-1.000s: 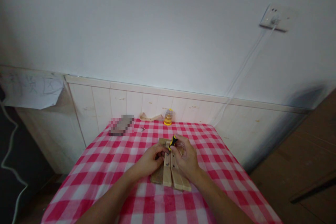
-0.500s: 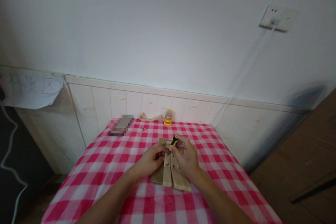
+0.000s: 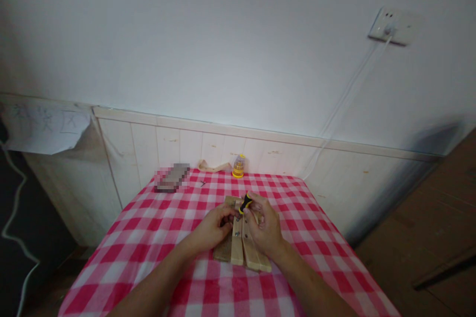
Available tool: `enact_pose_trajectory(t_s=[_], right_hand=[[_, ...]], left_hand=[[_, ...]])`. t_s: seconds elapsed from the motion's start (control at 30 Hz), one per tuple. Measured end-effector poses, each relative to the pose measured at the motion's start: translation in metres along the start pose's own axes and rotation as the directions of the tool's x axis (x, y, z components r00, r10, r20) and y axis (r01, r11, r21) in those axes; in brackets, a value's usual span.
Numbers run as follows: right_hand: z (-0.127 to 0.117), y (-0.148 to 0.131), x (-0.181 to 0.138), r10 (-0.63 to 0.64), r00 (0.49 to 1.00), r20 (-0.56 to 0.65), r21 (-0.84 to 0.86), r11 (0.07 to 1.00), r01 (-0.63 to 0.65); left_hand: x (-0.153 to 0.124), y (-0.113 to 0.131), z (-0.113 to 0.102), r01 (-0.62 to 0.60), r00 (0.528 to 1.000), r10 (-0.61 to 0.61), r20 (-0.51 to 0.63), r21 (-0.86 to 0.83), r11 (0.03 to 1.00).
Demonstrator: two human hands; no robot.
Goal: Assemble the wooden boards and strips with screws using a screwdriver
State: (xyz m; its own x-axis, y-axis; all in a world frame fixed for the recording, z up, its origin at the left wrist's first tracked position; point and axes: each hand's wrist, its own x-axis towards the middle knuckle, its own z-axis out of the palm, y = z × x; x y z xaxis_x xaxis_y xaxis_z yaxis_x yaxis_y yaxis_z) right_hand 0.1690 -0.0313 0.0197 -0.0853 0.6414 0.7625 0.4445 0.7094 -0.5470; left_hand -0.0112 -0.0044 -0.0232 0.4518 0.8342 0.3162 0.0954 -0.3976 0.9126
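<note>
A short black-and-yellow screwdriver (image 3: 245, 203) is pinched between the thumb and fingers of my right hand (image 3: 268, 225). It leans over a pale wooden strip (image 3: 237, 252), its lower end near my left fingertips. My left hand (image 3: 212, 228) has its fingers curled together at the strip's upper part; what they pinch, if anything, is too small to make out. A screw (image 3: 237, 234) stands in the strip below those fingers. Beside it lie more pale wood pieces (image 3: 254, 257) with dark holes or screws, partly under my right hand. A brown board (image 3: 222, 251) lies beneath.
A red-and-white checked cloth (image 3: 156, 257) covers the table. Along its back edge are a blurred-out flat object (image 3: 173, 178), a pale strap-like strip (image 3: 213, 166) and a yellow-based clear bottle (image 3: 238, 166). A small metal piece (image 3: 203, 184) lies in front. A wall (image 3: 238, 59) rises behind.
The screwdriver's handle has turned and tilted slightly in my right fingers. My left hand stays in place, and the wood has hardly moved.
</note>
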Motion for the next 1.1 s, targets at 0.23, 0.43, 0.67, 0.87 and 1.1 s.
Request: enact_pose_trajectory(t_s=[0.23,0.43,0.67,0.87,1.1], right_hand=[[0.0,0.001,0.003,0.029,0.999,-0.014,0.045,0.999,-0.029],[-0.001,0.002,0.007,0.025,0.999,-0.045,0.042,0.999,-0.023],[-0.001,0.004,0.007,0.025,0.998,-0.052,0.033,0.999,-0.023],[0.0,0.009,0.005,0.005,0.999,-0.046,0.009,1.0,-0.005],[0.0,0.006,0.002,-0.034,0.999,-0.039,-0.003,0.999,0.033]], left_hand=[[0.0,0.004,0.0,-0.002,1.0,0.003,-0.022,0.047,0.999],[-0.001,0.004,0.0,0.007,1.0,-0.007,-0.008,0.031,0.999],[-0.001,-0.001,0.0,0.013,1.0,-0.013,-0.008,0.008,1.0],[-0.001,-0.001,0.0,0.017,1.0,-0.017,-0.015,0.017,1.0],[0.0,0.0,0.001,0.012,1.0,-0.012,-0.018,0.011,1.0]])
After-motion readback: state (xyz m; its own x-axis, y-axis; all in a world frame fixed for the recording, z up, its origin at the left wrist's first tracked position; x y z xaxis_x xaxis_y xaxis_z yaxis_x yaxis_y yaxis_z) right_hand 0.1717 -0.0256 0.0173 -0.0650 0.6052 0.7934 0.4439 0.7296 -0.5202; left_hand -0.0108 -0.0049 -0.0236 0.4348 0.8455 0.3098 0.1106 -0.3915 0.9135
